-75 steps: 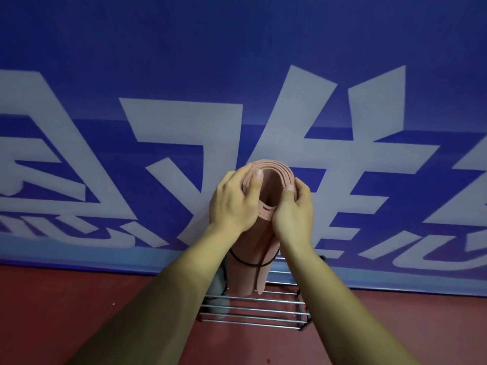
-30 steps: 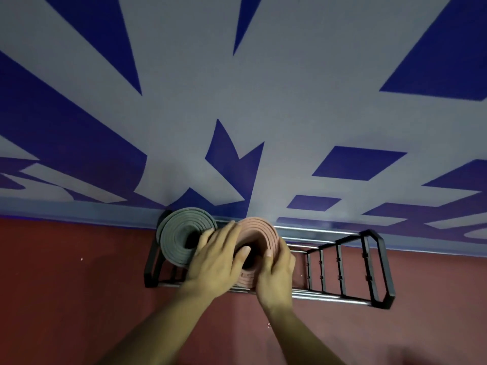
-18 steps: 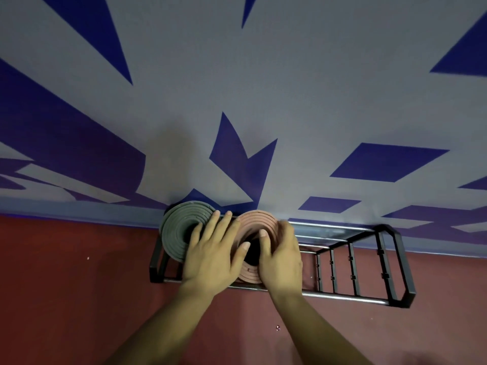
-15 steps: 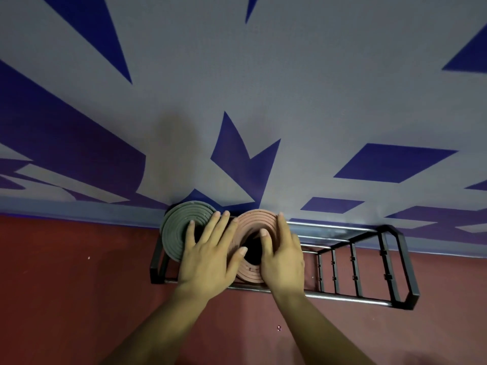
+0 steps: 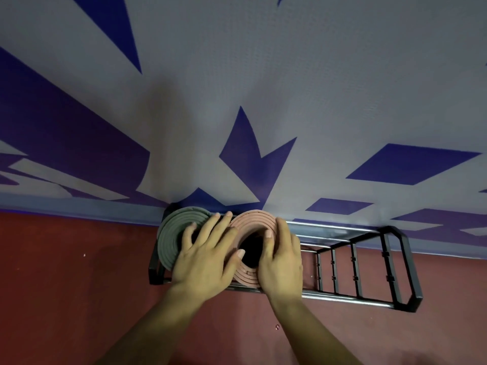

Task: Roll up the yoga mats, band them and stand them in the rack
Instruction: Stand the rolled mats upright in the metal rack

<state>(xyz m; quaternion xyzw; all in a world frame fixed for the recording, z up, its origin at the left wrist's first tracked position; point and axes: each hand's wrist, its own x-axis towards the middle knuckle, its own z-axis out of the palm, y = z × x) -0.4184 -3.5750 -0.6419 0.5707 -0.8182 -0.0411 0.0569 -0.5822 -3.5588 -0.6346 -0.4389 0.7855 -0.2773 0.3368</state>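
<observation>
**Head view, looking steeply down.** Pink mat (image 5: pixel 254 218), rolled, is standing on end in the rack (image 5: pixel 342 299), near its L end. I'm seeing only the top coil and the dark hollow core. Grey mat (image 5: pixel 171 238), also rolled and upright, is standing at the L end just beside it, and the two coils are touching. Black dividers and steel rails are running on to the R. The mats' sides below the top coils are hidden from me.

**L hand** (image 5: pixel 208 259) is lying palm down, fingers straight and spread wide, across the seam btw. the grey and pink coils. Its fingertips are reaching toward the far rims. Its thumb (image 5: pixel 238 255) is pointing R w/ the tip over the edge of the pink core. The hand is pressing w/ a flat palm, not clasping.

**R hand** (image 5: pixel 282 262) is resting flat on the R half of the pink coil, fingers straight and close together, pointing toward the wall (image 5: pixel 263 75). Its thumb (image 5: pixel 267 237) is lying along the inner rim beside the core. It's likewise pressing flat, gripping nothing.

**Relation:** the pink mat is sitting directly under both palms, its core showing in the gap btw. the two thumbs.

**Setting:** the rack is standing on the red floor (image 5: pixel 66 285), its back against the blue-and-white wall.
</observation>
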